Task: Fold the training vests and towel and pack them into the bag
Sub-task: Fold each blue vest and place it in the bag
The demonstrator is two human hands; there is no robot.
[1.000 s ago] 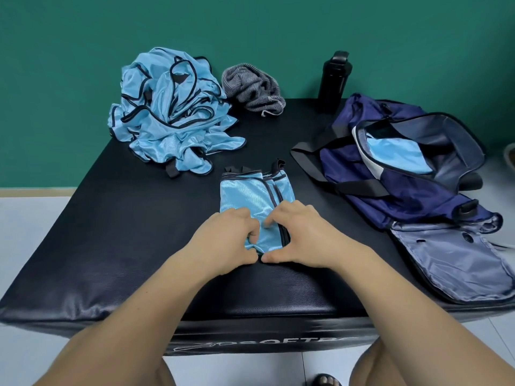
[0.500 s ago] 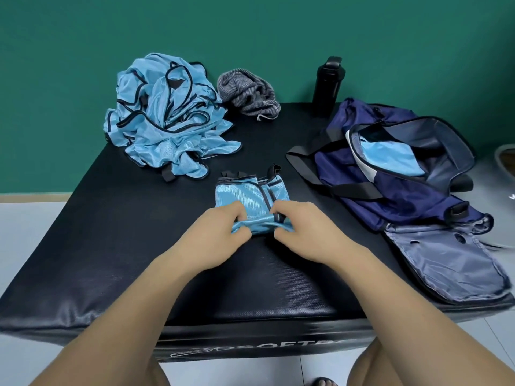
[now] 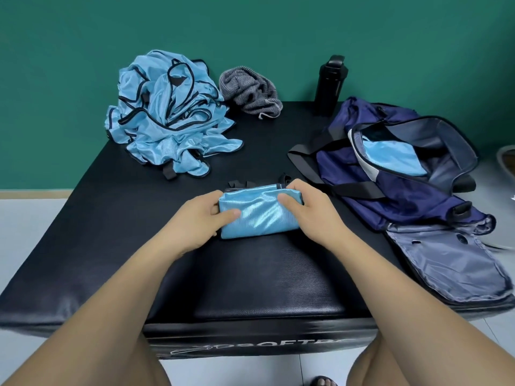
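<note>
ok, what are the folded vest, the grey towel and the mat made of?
Folded vest: thin glossy synthetic mesh, likely polyester; shiny, fine weave visible.
Towel: soft matte ribbed fabric, cotton or microfibre, cannot tell.
Mat: black vinyl or faux leather, probably; pebbled grain, dull sheen.

The black padded table carries a vest heap, towel, bottle, folded vest and bag.

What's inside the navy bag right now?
Through the open top of the navy bag, a light blue vest shows, apparently folded. Anything beneath it, and the rest of the interior, is hidden by the bag's walls.
</note>
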